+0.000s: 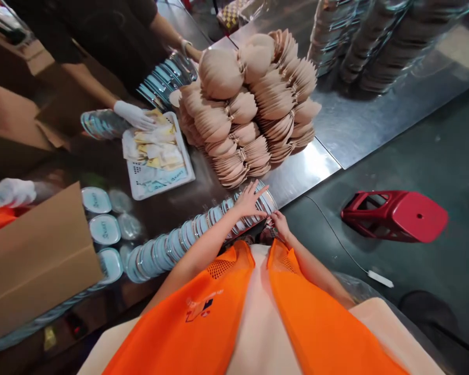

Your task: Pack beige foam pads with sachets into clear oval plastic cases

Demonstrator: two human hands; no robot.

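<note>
Your left grip [252,202] is spread wide, fingers fanned over the right-hand end of the row of tubs [160,249], palm side down against them. Your right grip [280,225] is partly curled just beside that same end, at the edge of the tabletop [328,162]; you can't tell from here whether its fingers pinch anything. The row lies along the edge nearest you, and your left forearm covers part of it.

Right beyond your left grip, bundles of brown pads [234,125] are heaped high, blocking the way straight ahead. Left of the heap sits a white tray [140,192] of packets [162,151], with a co-worker's gloved hand [135,115] over its far side. Three labelled tubs [105,229] stand past the row's left end, next to a cardboard box [39,255]; another gloved hand [13,191] is behind the box. Tall stacks [336,44] rise at the far right. On the floor to your right are a red stool [418,216] and a power strip [380,278].
</note>
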